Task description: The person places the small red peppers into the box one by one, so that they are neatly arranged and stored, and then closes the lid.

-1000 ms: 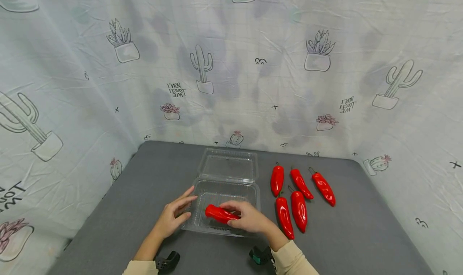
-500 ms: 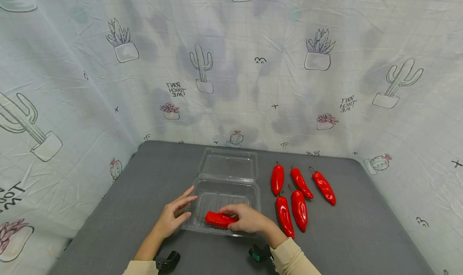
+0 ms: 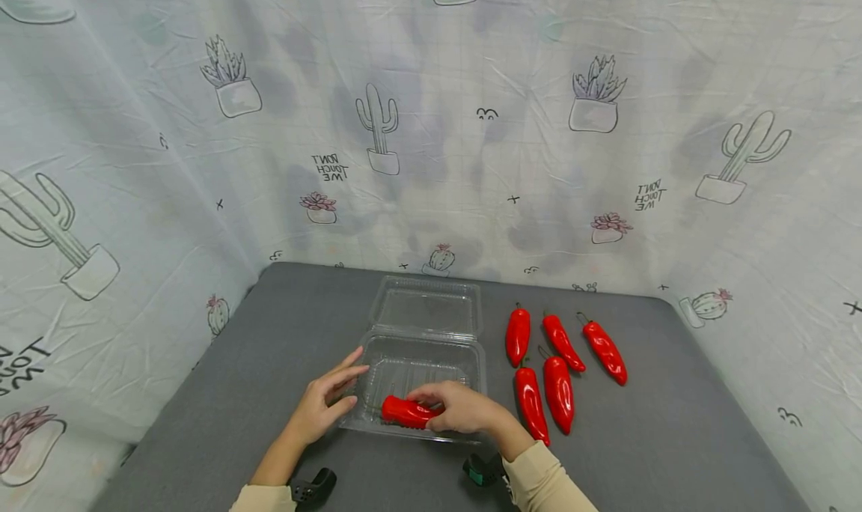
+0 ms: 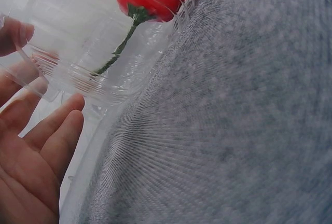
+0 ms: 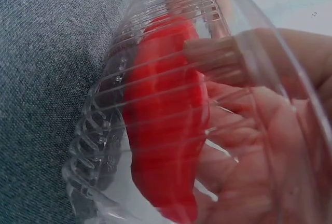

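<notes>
In the head view, a clear plastic clamshell box (image 3: 431, 364) lies open, its lid (image 3: 426, 304) folded back away from me. My right hand (image 3: 465, 409) holds a long red pepper (image 3: 407, 412) by its right part, thumb on one side and fingers on the other. The pepper lies crosswise near the box's front wall, stem to the left. Through the clear wall, the right wrist view shows the thumb against the pepper. At the box's left rim rests my left hand (image 3: 322, 405), fingers fairly straight. The left wrist view shows the pepper's green stem (image 4: 118, 50) inside the box.
Several more red peppers lie right of the box, among them a nearer one (image 3: 531, 406) and one farthest right (image 3: 605, 352). The grey table (image 3: 289, 325) ends at a patterned curtain (image 3: 444, 138) behind and at the sides.
My right hand has lowered the red pepper toward the box's front and floor, then turned it slightly in place. The left hand stays at the left rim.
</notes>
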Available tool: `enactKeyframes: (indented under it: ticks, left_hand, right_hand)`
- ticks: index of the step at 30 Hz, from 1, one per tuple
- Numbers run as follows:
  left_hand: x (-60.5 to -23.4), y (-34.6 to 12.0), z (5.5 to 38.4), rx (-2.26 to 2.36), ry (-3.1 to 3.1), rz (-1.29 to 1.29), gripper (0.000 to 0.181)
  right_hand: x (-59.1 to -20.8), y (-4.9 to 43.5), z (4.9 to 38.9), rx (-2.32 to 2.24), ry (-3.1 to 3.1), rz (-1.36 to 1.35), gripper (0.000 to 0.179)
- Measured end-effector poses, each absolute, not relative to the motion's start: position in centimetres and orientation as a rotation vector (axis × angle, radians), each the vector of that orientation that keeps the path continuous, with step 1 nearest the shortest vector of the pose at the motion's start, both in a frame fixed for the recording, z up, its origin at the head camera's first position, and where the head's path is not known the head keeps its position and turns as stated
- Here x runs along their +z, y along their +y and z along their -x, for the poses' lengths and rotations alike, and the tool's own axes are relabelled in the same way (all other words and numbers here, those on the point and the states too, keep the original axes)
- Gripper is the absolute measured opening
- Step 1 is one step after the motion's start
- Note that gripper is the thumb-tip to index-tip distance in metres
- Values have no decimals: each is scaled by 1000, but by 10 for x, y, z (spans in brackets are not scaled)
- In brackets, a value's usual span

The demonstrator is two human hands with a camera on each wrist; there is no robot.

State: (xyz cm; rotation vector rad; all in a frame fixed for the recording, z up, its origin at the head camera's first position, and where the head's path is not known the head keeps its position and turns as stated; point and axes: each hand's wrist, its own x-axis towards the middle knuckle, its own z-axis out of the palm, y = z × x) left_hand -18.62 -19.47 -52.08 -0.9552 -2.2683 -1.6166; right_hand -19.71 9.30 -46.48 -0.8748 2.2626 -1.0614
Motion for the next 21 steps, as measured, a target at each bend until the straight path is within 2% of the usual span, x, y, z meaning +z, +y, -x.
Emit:
enactKeyframes:
  ticks: [21]
  left_hand:
    - [-520, -193, 186, -1598, -2249, 983, 44]
  right_hand:
    - [-466, 94, 196, -1232, 2227, 852, 45]
